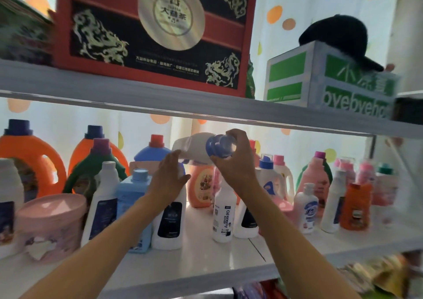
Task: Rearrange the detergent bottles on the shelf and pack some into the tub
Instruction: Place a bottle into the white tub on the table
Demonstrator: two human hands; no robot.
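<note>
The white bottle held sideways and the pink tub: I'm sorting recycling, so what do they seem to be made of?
The white bottle looks like opaque plastic with a smooth, slightly glossy skin; its blue cap seems to be translucent plastic, since light passes through it. The right hand grips the cap end. The pink tub looks like matte plastic with a printed wrap, though blur leaves this uncertain.

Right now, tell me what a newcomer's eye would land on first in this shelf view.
First, the white bottle with a blue cap held tipped on its side in mid-air at the centre, the right hand on its cap end and the left hand under its body. Next, the big red and black gift box on the upper shelf, and the two orange jugs at back left.
</note>
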